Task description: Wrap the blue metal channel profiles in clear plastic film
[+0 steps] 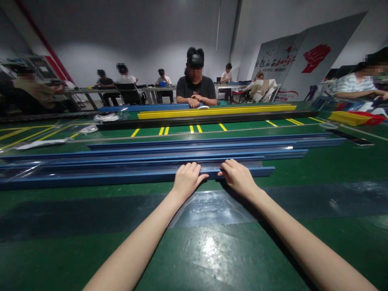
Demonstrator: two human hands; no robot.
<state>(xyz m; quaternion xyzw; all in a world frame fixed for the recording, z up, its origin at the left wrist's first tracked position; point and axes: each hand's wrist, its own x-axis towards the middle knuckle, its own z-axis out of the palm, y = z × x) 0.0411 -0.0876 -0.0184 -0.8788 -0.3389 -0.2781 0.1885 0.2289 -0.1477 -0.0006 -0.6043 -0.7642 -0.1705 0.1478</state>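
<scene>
Head view, nearest blue channel [145, 178]: laid lengthwise on the green table [339, 171], before other blue channels [291, 154].
Left hand [187, 178]: near wall apparently gripped between thumb and curled fingers.
Right hand [238, 178]: same wall apparently gripped likewise; firmness cannot be told.
Channel risk: wall could be bent by uneven pressure.
Clear strip [212, 208] risk: could be creased by dragging forearms.

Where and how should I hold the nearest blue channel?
Grip the nearest blue channel by its near wall, probably from your side, pinching over the top: that wall stands up facing you. It's long and lies crosswise, so spaced holds should help.
</scene>
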